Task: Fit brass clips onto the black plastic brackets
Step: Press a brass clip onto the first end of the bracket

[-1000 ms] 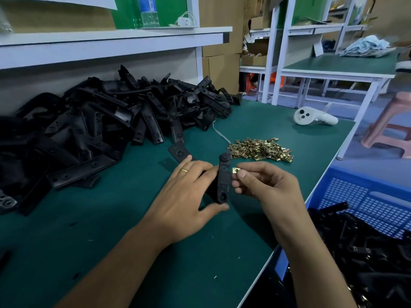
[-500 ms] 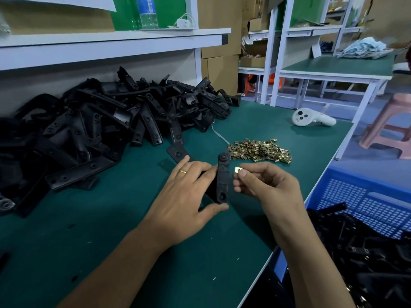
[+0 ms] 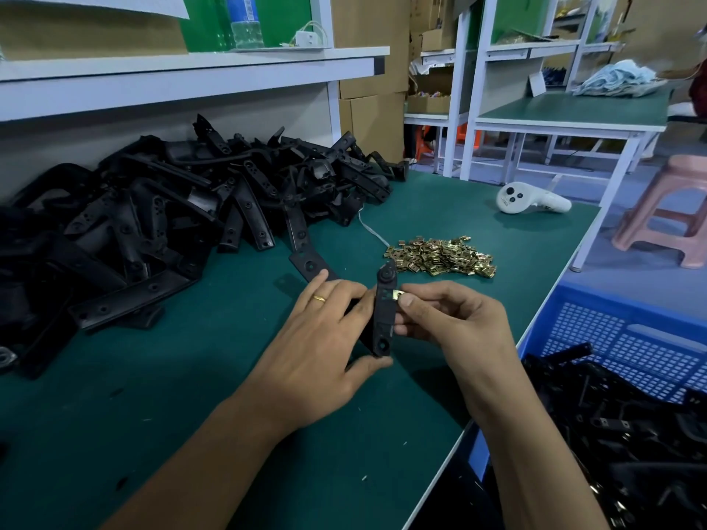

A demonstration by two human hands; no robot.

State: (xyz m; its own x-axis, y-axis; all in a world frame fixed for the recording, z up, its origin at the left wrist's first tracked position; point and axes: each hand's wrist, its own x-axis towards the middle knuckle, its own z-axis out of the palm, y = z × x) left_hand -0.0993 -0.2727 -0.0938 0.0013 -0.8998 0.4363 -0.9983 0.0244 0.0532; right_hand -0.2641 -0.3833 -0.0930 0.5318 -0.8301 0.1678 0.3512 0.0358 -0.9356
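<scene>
My left hand [image 3: 321, 342] grips a black plastic bracket [image 3: 384, 311] upright above the green table, thumb under its lower end. My right hand [image 3: 451, 319] pinches a small brass clip [image 3: 398, 295] between thumb and forefinger, with the clip touching the bracket's right edge near its upper part. A heap of loose brass clips [image 3: 442, 256] lies just behind the hands. A large pile of black brackets [image 3: 160, 223] fills the left and back of the table.
A white handheld controller [image 3: 530, 200] lies at the back right of the green table [image 3: 229, 434]. A blue crate [image 3: 627, 350] holding black brackets stands below the table's right edge. A pink stool [image 3: 669, 212] and another workbench stand further right.
My right hand has brought the brass clip left until it meets the bracket's edge. My left hand holds the bracket in nearly the same place.
</scene>
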